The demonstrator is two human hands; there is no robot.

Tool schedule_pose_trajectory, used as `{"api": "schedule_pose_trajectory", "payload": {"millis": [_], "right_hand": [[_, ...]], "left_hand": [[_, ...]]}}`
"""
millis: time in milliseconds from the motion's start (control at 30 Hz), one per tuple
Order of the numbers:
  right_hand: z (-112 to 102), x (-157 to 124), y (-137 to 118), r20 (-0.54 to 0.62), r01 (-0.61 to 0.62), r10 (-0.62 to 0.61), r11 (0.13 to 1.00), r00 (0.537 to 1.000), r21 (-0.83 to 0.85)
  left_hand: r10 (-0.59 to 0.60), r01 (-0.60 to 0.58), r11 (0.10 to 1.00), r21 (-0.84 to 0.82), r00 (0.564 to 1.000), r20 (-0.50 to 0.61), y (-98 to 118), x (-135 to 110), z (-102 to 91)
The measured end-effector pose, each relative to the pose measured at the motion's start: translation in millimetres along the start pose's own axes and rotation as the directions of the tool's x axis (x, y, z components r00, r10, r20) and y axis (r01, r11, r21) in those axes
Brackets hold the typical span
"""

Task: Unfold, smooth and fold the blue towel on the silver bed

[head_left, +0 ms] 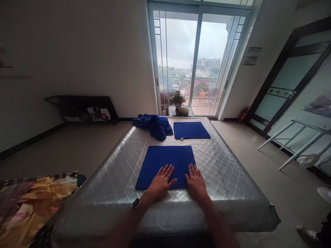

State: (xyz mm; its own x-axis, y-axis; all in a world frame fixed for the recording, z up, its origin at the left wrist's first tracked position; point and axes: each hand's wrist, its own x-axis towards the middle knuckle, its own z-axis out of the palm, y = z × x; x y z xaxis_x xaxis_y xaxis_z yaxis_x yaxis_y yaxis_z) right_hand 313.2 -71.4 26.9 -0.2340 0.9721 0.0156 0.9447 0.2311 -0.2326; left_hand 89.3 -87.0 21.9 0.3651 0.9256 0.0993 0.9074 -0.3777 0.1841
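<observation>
A flat blue square of cloth [168, 158], which looks like a folded towel or a cushion cover, lies on the quilted silver bed surface [116, 179] in front of me. My left hand [161, 181] rests flat on its near part, fingers stretched out. At its right edge, my right hand [196, 181] lies flat with the fingers extended. Beyond it sits a second flat blue square [191, 130] with a small white tag at its near edge. To the left of that one is a crumpled heap of blue cloth [155, 125].
Past the bed's far end, a potted plant [178, 100] and a yellowish packet [183, 110] stand on a chair before the glass sliding door [181, 55]. Yellow patterned cloth [38, 199] is at the lower left. A white-legged table [305, 137] stands right. A shoe [307, 235] shows lower right.
</observation>
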Motion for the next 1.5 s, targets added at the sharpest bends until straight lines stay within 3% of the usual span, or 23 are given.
{"api": "schedule_pose_trajectory", "payload": {"millis": [133, 300, 433, 667, 967, 1067, 1133, 1233, 1367, 1500], "right_hand": [[1, 0, 1, 0.007, -0.009, 0.009, 1.0, 1.0, -0.016], [-1, 0, 0, 0.01, -0.009, 0.01, 0.999, 1.0, -0.031], [-5, -1, -2, -0.006, -0.008, 0.007, 0.999, 1.0, -0.031], [-4, -16, 5, 0.016, -0.007, 0.008, 1.0, 1.0, -0.028], [-9, -20, 1, 0.083, -0.04, 0.04, 0.999, 0.996, -0.008], [-8, -20, 1, 0.072, -0.039, 0.037, 0.999, 0.997, 0.019], [-7, -21, 2, 0.061, -0.031, 0.029, 0.999, 0.998, 0.037], [-4, -21, 3, 0.051, -0.021, 0.018, 0.998, 0.999, 0.056], [4, -21, 9, 0.038, 0.033, -0.035, 0.997, 0.999, 0.071], [10, -20, 12, 0.031, 0.058, -0.061, 0.994, 0.998, 0.097]], "left_hand": [[-0.103, 0.103, 0.995, 0.016, 0.994, 0.02, -34, -24, -10.0], [-0.237, 0.238, 0.971, 0.029, 0.971, -0.025, -62, -51, -7.1], [-0.298, 0.303, 0.952, 0.036, 0.949, -0.101, -65, -59, -2.2], [-0.283, 0.29, 0.956, 0.039, 0.95, -0.133, -64, -58, 1.0], [-0.297, 0.303, 0.95, 0.072, 0.951, -0.084, -71, -59, 5.4], [-0.298, 0.31, 0.948, 0.077, 0.945, -0.135, -59, -49, 13.9], [-0.246, 0.259, 0.963, 0.075, 0.957, -0.152, -39, -34, 19.7], [-0.076, 0.083, 0.995, 0.057, 0.989, -0.125, 4, -3, 24.6], [0.115, -0.114, 0.993, 0.018, 0.991, -0.064, 56, 36, 25.1], [0.123, -0.123, 0.992, 0.01, 0.992, 0.014, 71, 48, 24.5]]}}
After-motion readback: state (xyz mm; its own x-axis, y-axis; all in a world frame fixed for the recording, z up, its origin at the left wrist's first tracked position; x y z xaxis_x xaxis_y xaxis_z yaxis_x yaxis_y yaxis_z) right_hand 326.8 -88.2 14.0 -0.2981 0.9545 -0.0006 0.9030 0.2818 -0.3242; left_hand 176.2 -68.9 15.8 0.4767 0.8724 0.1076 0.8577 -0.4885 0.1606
